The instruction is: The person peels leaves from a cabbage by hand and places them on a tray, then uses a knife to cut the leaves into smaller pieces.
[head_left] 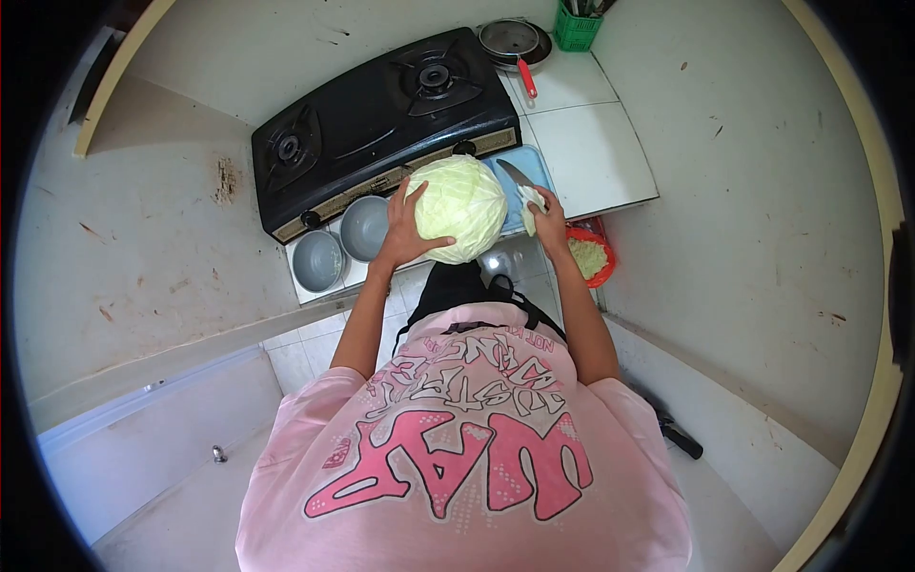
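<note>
1. Head view: cabbage (459,210) is at the counter's front edge, in front of the stove (367,105), just left of the blue tray (541,172).
2. Left hand (406,229) grips the cabbage from its left side, fingers spread, thumb across the lower part.
3. Right hand (548,225) is closed on the knife (516,173), blade pointing up-left over the tray; a pale leaf piece (529,208) is at the same hand.
4. Two grey bowls (318,261) sit side by side, left of the cabbage.
5. Red container (606,272) with pale green bits (587,255) is below right of the right hand.
</note>
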### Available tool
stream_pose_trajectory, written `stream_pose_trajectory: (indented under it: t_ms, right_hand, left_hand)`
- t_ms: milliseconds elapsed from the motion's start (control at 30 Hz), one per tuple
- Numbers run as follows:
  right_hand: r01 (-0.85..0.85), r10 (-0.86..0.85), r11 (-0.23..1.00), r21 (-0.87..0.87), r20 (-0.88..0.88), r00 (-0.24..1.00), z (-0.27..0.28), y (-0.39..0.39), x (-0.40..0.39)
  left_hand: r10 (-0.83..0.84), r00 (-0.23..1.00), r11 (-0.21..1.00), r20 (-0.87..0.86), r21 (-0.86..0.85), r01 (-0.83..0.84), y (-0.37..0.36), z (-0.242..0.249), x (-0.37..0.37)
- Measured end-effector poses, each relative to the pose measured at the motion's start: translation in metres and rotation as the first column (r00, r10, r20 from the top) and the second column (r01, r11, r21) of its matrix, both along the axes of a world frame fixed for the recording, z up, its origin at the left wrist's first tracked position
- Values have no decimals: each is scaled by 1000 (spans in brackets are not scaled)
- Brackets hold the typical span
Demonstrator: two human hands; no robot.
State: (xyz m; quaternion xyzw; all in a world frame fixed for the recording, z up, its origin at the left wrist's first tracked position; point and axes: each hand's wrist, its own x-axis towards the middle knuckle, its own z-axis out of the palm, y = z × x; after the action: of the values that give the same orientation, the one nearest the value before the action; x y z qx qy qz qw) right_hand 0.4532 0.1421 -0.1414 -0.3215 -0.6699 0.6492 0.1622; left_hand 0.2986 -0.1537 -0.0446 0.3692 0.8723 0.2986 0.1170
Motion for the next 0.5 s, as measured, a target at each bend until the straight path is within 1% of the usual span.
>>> stream_pose_trajectory:
  t_ms: [33, 133, 233, 333, 433, 500]
  right_hand:
    - [-21, 20, 997, -72, -14, 1000, -3, 0, -5]
    - [-38, 36, 980, -197, -14, 999, -10, -1, -8]
    - [-29, 23, 987, -157, -37, 999, -15, -3, 1]
    - [-52, 48, 996, -75, -59, 997, -13, -4, 15]
    - [-35, 28, 997, -62, -117, 993, -9, -11, 24]
    - [2, -3, 1000, -14, -81, 997, -3, -17, 32]
  left_hand:
    - [1, 1000, 1000, 6, 1, -1, 0, 0, 0]
    - [2, 1000, 1000, 4, 4, -2, 0, -2, -1]
    - [6, 1000, 1000, 17, 5, -6, 0, 0, -1]
    - [6, 1000, 1000, 27, -1, -6, 1, 1, -1]
    - [3, 1000, 1000, 31, -4, -3, 0, 1, -2]
    - [2, 999, 1000, 37, -13, -1, 1, 3, -2]
